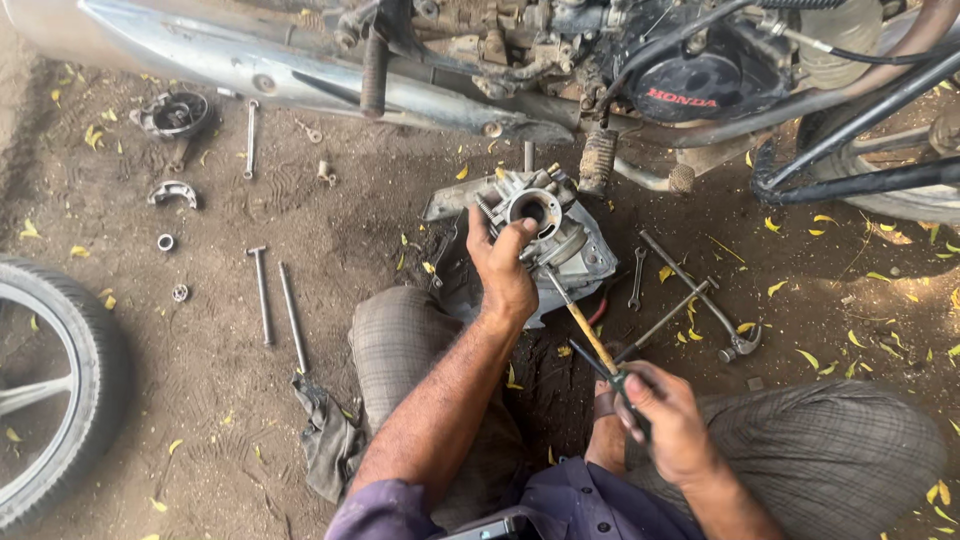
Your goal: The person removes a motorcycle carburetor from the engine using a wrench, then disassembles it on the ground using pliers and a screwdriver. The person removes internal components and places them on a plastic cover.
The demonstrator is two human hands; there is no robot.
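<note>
Head view: motorcycle (600, 60) at far edge, wheel (40, 390) near left. Carburetor (535, 210) on metal cover (590, 262), centre ground; left hand (503, 272) grips it. Right hand (668, 420) closed on yellow-shaft screwdriver (590, 335), tip at carb.

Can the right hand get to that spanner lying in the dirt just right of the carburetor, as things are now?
Probably not freely: the right hand is closed around a screwdriver and pliers. The spanner lies uncovered on the ground, with nothing across the way.
</note>
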